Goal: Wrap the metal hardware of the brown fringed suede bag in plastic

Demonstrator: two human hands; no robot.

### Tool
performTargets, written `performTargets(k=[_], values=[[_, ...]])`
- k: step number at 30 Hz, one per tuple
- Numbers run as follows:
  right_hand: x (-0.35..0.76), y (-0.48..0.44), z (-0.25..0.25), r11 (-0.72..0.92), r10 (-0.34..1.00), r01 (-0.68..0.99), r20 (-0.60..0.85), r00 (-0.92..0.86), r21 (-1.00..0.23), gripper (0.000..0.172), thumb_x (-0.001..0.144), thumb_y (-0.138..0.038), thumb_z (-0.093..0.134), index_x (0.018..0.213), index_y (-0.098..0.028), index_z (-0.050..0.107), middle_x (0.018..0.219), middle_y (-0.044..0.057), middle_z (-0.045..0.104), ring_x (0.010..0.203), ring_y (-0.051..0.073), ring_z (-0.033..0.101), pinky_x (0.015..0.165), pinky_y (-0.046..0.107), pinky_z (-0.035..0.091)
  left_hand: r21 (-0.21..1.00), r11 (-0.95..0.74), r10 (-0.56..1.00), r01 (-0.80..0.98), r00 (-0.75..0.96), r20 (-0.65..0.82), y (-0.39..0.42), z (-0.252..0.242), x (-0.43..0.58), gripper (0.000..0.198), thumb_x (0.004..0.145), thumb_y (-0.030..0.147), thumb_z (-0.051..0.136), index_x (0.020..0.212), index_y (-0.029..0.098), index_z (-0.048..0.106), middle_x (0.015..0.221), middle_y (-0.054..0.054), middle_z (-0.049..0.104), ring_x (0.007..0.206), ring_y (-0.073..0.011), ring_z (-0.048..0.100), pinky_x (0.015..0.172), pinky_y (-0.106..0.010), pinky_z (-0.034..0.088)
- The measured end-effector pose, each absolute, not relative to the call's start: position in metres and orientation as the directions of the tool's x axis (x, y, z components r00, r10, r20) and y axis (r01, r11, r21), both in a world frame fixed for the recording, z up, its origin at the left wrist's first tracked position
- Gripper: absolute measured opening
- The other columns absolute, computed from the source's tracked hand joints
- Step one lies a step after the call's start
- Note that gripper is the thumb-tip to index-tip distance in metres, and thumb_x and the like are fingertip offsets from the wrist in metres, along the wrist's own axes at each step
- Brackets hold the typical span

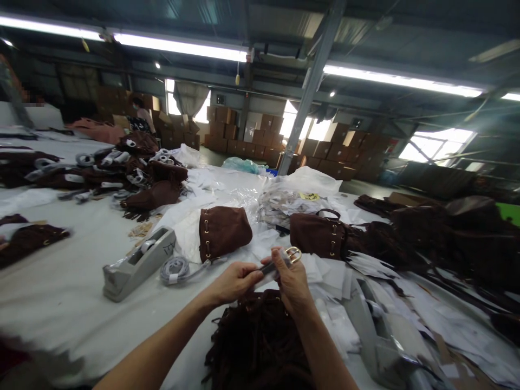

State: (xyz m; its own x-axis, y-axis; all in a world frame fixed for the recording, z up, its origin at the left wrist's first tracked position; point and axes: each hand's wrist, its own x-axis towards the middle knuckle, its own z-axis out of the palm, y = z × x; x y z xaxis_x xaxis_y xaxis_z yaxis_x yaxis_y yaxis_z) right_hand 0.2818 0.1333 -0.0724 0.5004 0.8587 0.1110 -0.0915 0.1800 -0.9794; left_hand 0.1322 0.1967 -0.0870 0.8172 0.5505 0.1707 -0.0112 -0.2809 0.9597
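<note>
Both hands hold a dark strap (268, 266) with a gold buckle (294, 254) at its right end, above a dark brown fringed bag (255, 346). My left hand (235, 281) pinches the strap's left part between thumb and fingers. Near the buckle, my right hand (291, 279) closes round the strap, which seems partly covered by clear or white wrapping. Beyond the hands, a brown bag with gold eyelets (225, 232) lies left of centre, and another brown bag (311, 233) with a top handle lies to the right.
A grey tape dispenser (138, 262) and a wrapped coil (174, 270) stand left; another dispenser (377, 336) is at lower right. Brown bags (154, 192) pile up at the left, dark bags (467, 233) at the right. White sheets (329, 276) lie beside my right hand. A person (142, 115) is far back.
</note>
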Motion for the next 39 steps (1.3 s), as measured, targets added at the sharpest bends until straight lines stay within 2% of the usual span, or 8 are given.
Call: performTargets(k=[5,9,15,18,25,31,34,39], values=[[0.319,0.107,-0.052,0.175,0.711,0.326,0.348,0.611,-0.929,0.038,0.074,-0.045,0.066,0.099,-0.018,0.057,0.08,0.005,0.066,0.055,0.012,0.049,0.051,0.025,0.039,0.986,-0.162,0.702,0.042,0.708,0.085,0.2,-0.103,0.131,0.051,0.077,0.061,0.054,0.052,0.017,0.046,0.04,0.006,0.042,0.037,-0.0063,0.034,0.04,-0.02,0.021],[0.308,0.091,-0.046,0.179,0.849,0.932,0.529,0.016,-0.316,0.049,0.076,-0.021,0.064,0.123,-0.026,0.053,0.117,0.009,0.058,0.089,0.021,0.057,0.077,0.033,0.046,0.988,-0.141,0.653,0.06,0.756,0.047,0.201,-0.095,0.131,0.05,0.075,0.062,0.056,0.055,0.016,0.054,0.039,0.005,0.044,0.034,-0.0062,0.034,0.036,-0.02,0.019],[0.293,0.11,-0.058,0.053,0.958,0.988,0.273,-0.09,0.143,0.019,0.083,-0.008,0.049,0.095,-0.017,0.062,0.087,0.009,0.06,0.079,0.021,0.057,0.065,0.027,0.041,0.996,-0.085,0.528,-0.042,0.846,0.08,0.203,-0.085,0.132,0.045,0.077,0.059,0.057,0.064,0.016,0.054,0.044,0.005,0.048,0.035,-0.0061,0.039,0.037,-0.019,0.026],[0.302,0.116,-0.058,0.008,0.951,0.997,0.307,-0.032,0.076,0.023,0.084,-0.009,0.046,0.101,-0.013,0.06,0.091,0.011,0.062,0.083,0.022,0.058,0.071,0.028,0.042,0.998,-0.053,0.522,-0.029,0.851,0.052,0.207,-0.097,0.126,0.044,0.079,0.061,0.054,0.072,0.018,0.053,0.044,0.007,0.046,0.035,-0.007,0.041,0.036,-0.018,0.025],[0.305,0.121,-0.083,-0.05,0.896,0.868,0.361,0.257,-0.494,0.03,0.079,-0.015,0.042,0.1,-0.016,0.063,0.079,0.005,0.067,0.071,0.019,0.06,0.068,0.029,0.043,0.999,-0.046,0.519,-0.006,0.854,0.029,0.207,-0.136,0.119,0.047,0.08,0.064,0.049,0.076,0.017,0.052,0.046,0.009,0.04,0.036,-0.0059,0.033,0.036,-0.019,0.022],[0.287,0.133,-0.103,-0.019,0.841,0.16,0.07,0.536,-0.987,0.03,0.066,-0.02,0.052,0.092,-0.015,0.064,0.047,-0.005,0.056,0.042,0.012,0.047,0.043,0.022,0.034,0.999,-0.032,0.551,-0.027,0.833,0.04,0.205,-0.141,0.121,0.046,0.079,0.063,0.052,0.078,0.017,0.053,0.051,0.008,0.039,0.042,-0.0061,0.032,0.041,-0.02,0.02],[0.273,0.136,-0.11,0.032,0.847,-0.243,-0.103,0.522,-0.969,0.025,0.059,-0.017,0.059,0.083,-0.015,0.064,0.047,-0.005,0.054,0.041,0.008,0.043,0.04,0.019,0.031,0.999,-0.012,0.558,-0.033,0.829,0.034,0.205,-0.141,0.121,0.046,0.079,0.062,0.053,0.078,0.017,0.053,0.051,0.009,0.038,0.042,-0.0056,0.027,0.04,-0.021,0.017],[0.255,0.139,-0.121,0.029,0.868,-0.451,-0.202,0.454,-0.892,0.007,0.055,-0.017,0.059,0.061,-0.017,0.055,0.051,-0.004,0.052,0.046,0.008,0.045,0.041,0.019,0.035,0.987,0.1,0.596,-0.122,0.802,0.039,0.206,-0.148,0.12,0.049,0.076,0.064,0.056,0.083,0.015,0.055,0.049,0.01,0.036,0.041,-0.0051,0.027,0.04,-0.02,0.016]])
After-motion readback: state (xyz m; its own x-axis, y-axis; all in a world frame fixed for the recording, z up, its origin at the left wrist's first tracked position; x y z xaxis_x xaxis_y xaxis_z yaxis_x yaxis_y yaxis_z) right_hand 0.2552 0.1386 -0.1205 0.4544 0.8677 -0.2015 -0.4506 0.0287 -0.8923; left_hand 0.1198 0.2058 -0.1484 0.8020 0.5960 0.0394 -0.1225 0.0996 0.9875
